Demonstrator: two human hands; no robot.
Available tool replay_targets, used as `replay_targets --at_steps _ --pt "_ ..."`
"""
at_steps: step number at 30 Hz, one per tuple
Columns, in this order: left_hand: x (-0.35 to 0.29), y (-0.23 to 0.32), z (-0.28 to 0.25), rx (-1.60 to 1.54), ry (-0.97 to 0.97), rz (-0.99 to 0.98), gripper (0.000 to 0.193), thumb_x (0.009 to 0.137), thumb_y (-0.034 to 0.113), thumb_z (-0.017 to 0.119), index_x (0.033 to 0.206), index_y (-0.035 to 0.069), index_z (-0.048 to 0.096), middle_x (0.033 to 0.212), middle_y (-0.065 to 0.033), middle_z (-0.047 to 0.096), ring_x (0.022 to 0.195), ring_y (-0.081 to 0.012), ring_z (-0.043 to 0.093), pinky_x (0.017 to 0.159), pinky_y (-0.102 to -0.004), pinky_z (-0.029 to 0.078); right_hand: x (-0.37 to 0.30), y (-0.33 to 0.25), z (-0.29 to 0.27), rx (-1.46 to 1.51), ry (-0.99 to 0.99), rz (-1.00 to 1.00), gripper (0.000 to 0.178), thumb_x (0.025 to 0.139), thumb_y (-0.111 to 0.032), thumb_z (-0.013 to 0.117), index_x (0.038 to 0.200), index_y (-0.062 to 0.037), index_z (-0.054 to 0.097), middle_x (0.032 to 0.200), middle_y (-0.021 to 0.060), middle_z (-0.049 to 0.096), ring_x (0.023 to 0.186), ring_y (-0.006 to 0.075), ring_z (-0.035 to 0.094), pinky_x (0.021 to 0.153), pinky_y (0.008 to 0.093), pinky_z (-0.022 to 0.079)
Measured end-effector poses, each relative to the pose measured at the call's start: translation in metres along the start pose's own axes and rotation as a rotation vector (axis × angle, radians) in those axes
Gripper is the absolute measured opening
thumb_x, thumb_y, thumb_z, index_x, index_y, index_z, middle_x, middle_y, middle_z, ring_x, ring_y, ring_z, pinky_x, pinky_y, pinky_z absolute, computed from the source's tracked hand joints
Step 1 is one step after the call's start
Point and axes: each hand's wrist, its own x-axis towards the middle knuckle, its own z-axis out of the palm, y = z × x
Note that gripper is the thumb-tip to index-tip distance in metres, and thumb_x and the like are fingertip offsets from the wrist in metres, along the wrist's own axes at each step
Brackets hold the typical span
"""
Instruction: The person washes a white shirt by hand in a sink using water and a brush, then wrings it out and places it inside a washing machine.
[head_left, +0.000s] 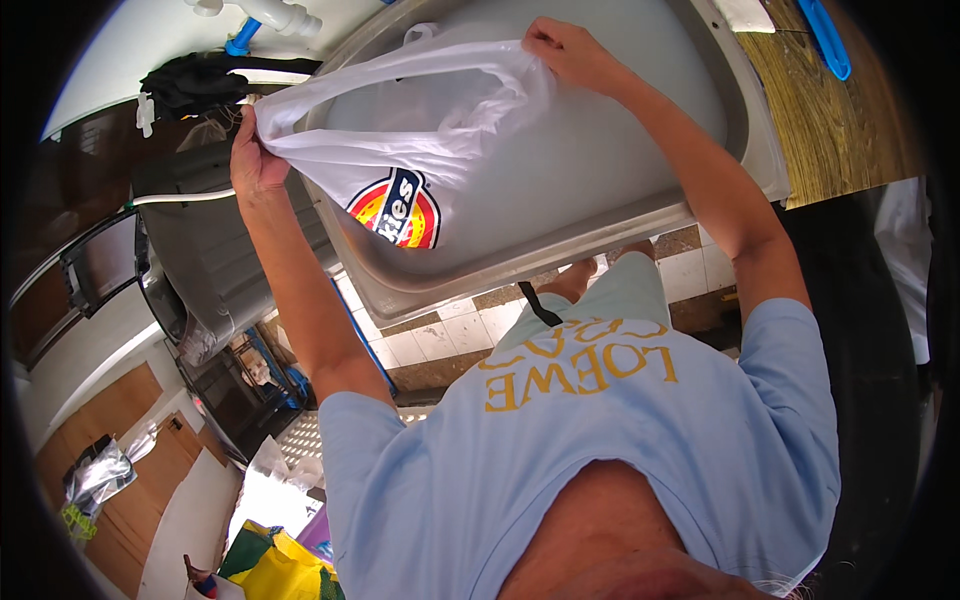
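Note:
My two hands stretch a wet white T-shirt (340, 170) between them over a metal sink (755, 150) that holds cloudy water (620, 150). On the left, my left hand (258, 158) pinches one end of the cloth beyond the sink's left rim. My right hand (575, 55) grips the other end near the far side, with fingers bent closed. The fabric between them gapes in a wide loop. A round red, yellow and dark printed emblem (398, 210) shows on the cloth's lower part, close to the left inner wall. Where the shirt's lower edge meets the water is unclear.
A wood-grain board (850, 115) with a blue plastic strip (826, 40) borders the sink's right. White pipework (270, 14) and a dark cloth (205, 85) are at the far left. Nearer stand a grey plastic casing (225, 265) and a yellow-green bag (285, 565).

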Motion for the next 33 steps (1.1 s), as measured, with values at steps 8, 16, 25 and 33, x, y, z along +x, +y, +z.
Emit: replay_targets --at_steps 8,16,25,33 --pt "0.008 0.015 -0.018 0.190 -0.108 -0.110 0.025 0.088 0.026 0.063 0.102 0.006 0.062 0.098 -0.0060 0.065 0.090 -0.0190 0.062 0.080 -0.0369 0.050 0.016 0.007 -0.012 0.169 0.185 -0.054 0.017 0.089 -0.018 0.055 0.089 -0.0010 0.057 0.074 0.0028 0.055 0.068 0.0109 0.049 0.060 0.0271 0.041" --pt "0.004 0.017 -0.004 0.285 -0.174 -0.121 0.028 0.086 0.028 0.065 0.102 0.006 0.063 0.096 -0.0064 0.065 0.088 -0.0195 0.063 0.078 -0.0378 0.051 0.018 0.010 -0.027 0.188 0.280 -0.132 0.015 0.089 -0.017 0.055 0.087 -0.0015 0.056 0.072 0.0014 0.051 0.068 0.0099 0.045 0.061 0.0257 0.039" --pt "-0.014 0.008 0.031 0.143 -0.173 -0.093 0.026 0.087 0.028 0.063 0.098 0.005 0.062 0.095 -0.0062 0.065 0.089 -0.0199 0.062 0.079 -0.0380 0.051 -0.011 -0.027 -0.007 -0.317 0.068 -0.064 0.046 0.075 -0.037 0.072 0.105 -0.0083 0.052 0.070 0.0047 0.052 0.064 0.0178 0.049 0.061 0.0289 0.041" --pt "-0.063 0.009 0.071 0.124 -0.317 0.104 0.020 0.090 0.018 0.059 0.103 0.003 0.061 0.098 -0.0061 0.066 0.090 -0.0170 0.063 0.081 -0.0325 0.051 -0.001 -0.027 -0.016 -0.375 0.373 -0.280 0.027 0.086 -0.027 0.060 0.102 -0.0072 0.052 0.076 0.0044 0.057 0.066 0.0163 0.052 0.062 0.0295 0.043"
